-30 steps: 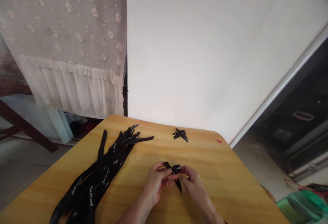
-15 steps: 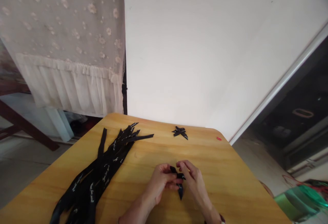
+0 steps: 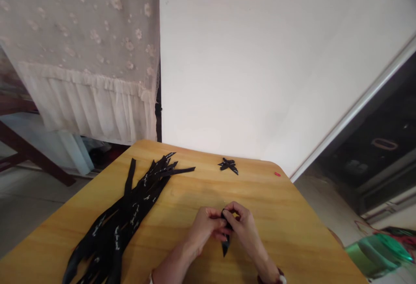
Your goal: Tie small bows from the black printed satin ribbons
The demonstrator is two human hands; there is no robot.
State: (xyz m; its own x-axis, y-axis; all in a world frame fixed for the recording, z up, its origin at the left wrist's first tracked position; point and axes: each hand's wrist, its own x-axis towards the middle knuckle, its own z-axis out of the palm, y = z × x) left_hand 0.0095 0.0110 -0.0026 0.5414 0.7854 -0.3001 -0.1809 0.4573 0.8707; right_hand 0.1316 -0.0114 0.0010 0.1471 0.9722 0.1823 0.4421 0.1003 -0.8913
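Observation:
Both hands meet over the wooden table near its front middle. My left hand [image 3: 206,227] pinches a short black ribbon [image 3: 226,246] from the left side. From the right, my right hand [image 3: 238,220] grips the top of the same ribbon between thumb and index finger. A pointed ribbon end hangs below the fingers; the part between the fingertips is mostly hidden. Left of the hands lies a large bundle of black ribbons [image 3: 130,214] with white lettering. A tied black ribbon bow [image 3: 228,165] rests near the table's far edge.
The wooden table [image 3: 182,188] stands against a white wall panel [image 3: 260,67]. A small red item [image 3: 277,174] lies near its far right corner. A lace curtain [image 3: 94,85] hangs at the left. Beyond the right table edge is a translucent green object [image 3: 377,253].
My right hand's fingertips have closed on the ribbon and come against my left fingers. The ribbon's lower end has swung slightly left.

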